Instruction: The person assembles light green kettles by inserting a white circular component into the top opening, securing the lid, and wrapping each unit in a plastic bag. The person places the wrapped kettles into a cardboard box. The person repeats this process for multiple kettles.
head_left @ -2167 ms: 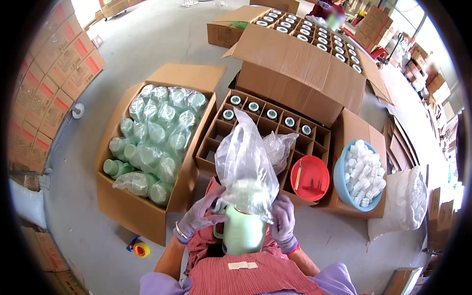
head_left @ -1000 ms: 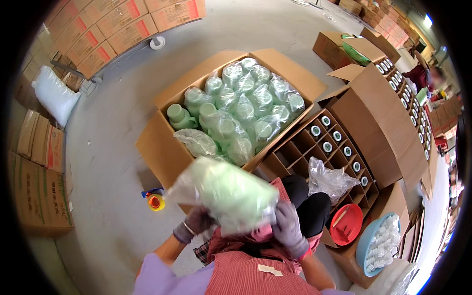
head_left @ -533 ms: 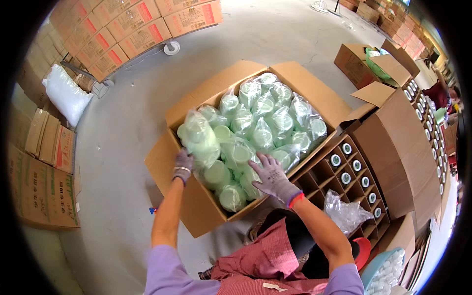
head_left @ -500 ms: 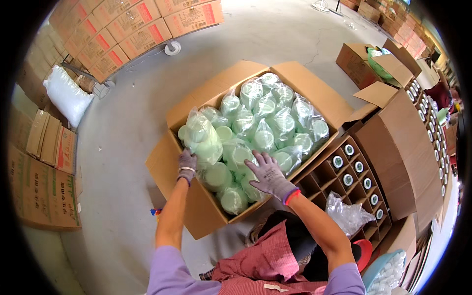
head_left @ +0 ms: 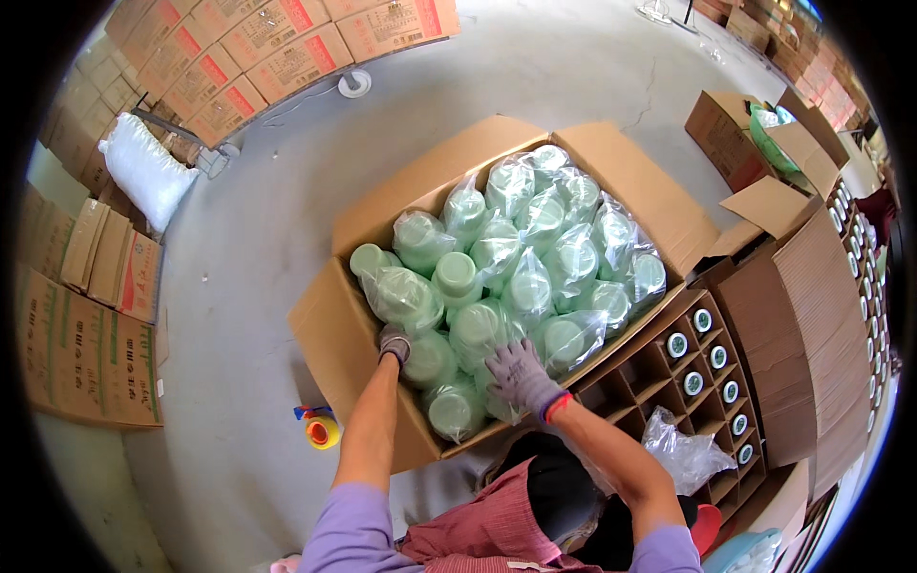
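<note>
- Down in the open cardboard box (head_left: 344,334), both gloved hands rest on bagged green bottles (head_left: 535,258) (packed tight, filling the box).
- Left hand (head_left: 394,344) touches a near-left bottle; its grip cannot be told.
- Right hand (head_left: 521,374) lies flat, fingers spread, clasping nothing.
- A divided box (head_left: 702,382) stands right.

Grey concrete floor (head_left: 248,239) carries large open carton (head_left: 334,334), divided carton (head_left: 669,382) beside it, yellow tape dispenser (head_left: 322,430), white sack (head_left: 143,172), stacked cartons (head_left: 86,344) along edges.

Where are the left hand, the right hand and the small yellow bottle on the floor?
left hand (head_left: 393,343), head view, back of the glove.
right hand (head_left: 519,374), head view, back of the glove.
yellow bottle (head_left: 323,433), head view, its round body.
</note>
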Demonstrator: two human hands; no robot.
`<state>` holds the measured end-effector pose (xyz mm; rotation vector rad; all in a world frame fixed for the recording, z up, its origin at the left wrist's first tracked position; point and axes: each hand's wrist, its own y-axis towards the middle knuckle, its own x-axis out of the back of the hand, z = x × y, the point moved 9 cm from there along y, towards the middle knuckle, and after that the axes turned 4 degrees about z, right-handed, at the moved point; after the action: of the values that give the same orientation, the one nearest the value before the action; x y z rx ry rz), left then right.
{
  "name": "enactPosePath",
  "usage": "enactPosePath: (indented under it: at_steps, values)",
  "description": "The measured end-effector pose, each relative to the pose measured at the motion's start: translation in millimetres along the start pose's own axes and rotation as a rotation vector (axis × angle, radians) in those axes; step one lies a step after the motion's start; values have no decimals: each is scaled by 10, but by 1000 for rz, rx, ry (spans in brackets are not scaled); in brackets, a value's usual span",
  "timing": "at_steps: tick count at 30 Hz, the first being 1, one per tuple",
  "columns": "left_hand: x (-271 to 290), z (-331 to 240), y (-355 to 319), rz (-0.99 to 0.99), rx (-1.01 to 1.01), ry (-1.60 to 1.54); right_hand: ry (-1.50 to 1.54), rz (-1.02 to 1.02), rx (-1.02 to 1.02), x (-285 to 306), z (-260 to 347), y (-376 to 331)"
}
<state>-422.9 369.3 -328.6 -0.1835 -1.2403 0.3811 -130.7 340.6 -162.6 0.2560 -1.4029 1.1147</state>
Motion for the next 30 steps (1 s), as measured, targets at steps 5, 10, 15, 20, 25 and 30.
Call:
enactPosePath:
  at_steps: [5,10,15,20,25,30]
  values:
    - [822,-167,-109,36,406,-992,49,-274,-80,-113,-320,-455]
    - [874,114,-442,-197,677,-1716,157,-307,-81,-230,-210,-345]
    - [961,-443,-341,-147,905,-1908,135,-188,-168,-169,-239,-256]
    - [903,-600,-77,35,176,-869,84,-379,-94,522,-49,-276]
    - [1512,-595,-645,-215,172,-1496,29,-502,97,581,-90,38]
    - [2060,-942,-574,-398,90,-2350,-40,-298,2,84,-243,109]
